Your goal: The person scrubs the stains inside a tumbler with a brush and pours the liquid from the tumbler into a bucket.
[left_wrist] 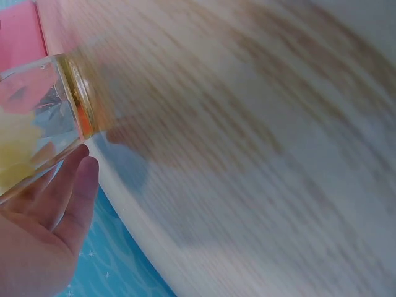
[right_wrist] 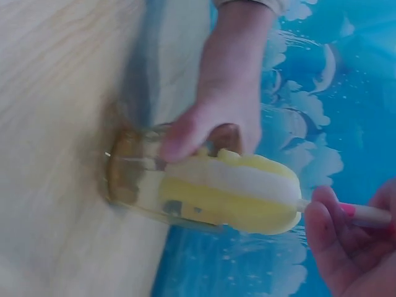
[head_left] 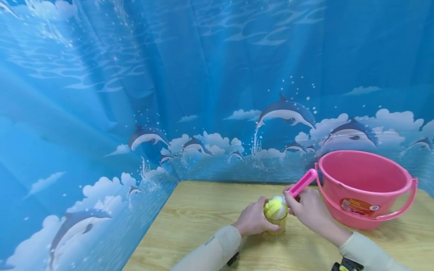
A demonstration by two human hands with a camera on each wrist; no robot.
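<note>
My left hand (head_left: 252, 217) grips an amber-tinted glass (head_left: 277, 229) from its left side, thumb and fingers round the wall. In the right wrist view, a yellow and white sponge brush (right_wrist: 253, 192) sits partly inside the glass, its head sticking out past the rim. My right hand (head_left: 310, 209) pinches the brush by its handle (head_left: 304, 182), which is pink at the upper end and slants up to the right. The left wrist view shows the glass base (left_wrist: 79, 93) close to the table and the left fingers (left_wrist: 74, 198) along its side.
A pink bucket (head_left: 364, 171) with its handle hanging down stands on the right, close beside the right hand. The wooden table (head_left: 190, 210) ends at a blue dolphin-print curtain (head_left: 210, 94) behind and to the left.
</note>
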